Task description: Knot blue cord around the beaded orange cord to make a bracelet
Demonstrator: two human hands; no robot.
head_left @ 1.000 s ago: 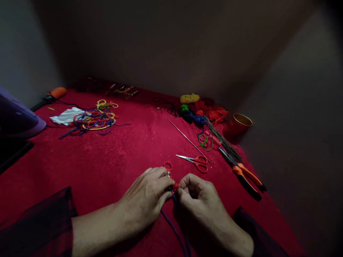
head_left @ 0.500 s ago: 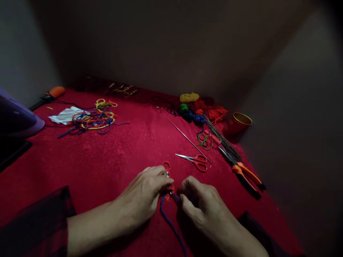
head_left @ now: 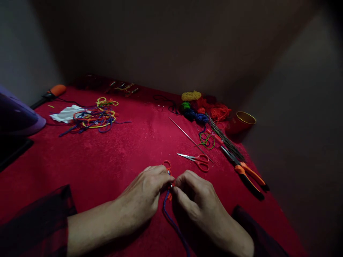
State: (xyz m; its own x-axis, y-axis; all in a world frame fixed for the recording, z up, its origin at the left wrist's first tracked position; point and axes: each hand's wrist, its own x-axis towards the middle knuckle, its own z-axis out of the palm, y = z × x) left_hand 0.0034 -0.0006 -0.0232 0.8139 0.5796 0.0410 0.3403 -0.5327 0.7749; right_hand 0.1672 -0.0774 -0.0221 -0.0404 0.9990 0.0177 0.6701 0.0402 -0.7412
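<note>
Between my hands is a small piece of orange and blue knotted cord with beads, its orange cord loop (head_left: 167, 164) showing beyond my fingertips. My left hand (head_left: 150, 187) is closed on this knotted cord piece, pinching it against the red cloth. My right hand (head_left: 197, 196) has thumb and forefinger pressed together at the piece's right edge; the blue strand seen there earlier is mostly covered by the fingers. A longer blue cord (head_left: 171, 219) trails from the piece toward me. Just beyond my hands lie small scissors (head_left: 199, 161) with red handles.
A thin metal rod (head_left: 187, 136) lies behind the scissors. Pliers (head_left: 249, 176) with orange handles, yarn balls (head_left: 190, 96) and a gold-rimmed red cup (head_left: 245, 119) are on the right. A cord tangle (head_left: 95, 119), white cloth (head_left: 66, 113) and a purple object (head_left: 20, 114) stand left.
My right hand has moved left, up against the knotted cord piece and my left fingertips. My left hand stays in place. The whole view has shifted slightly.
</note>
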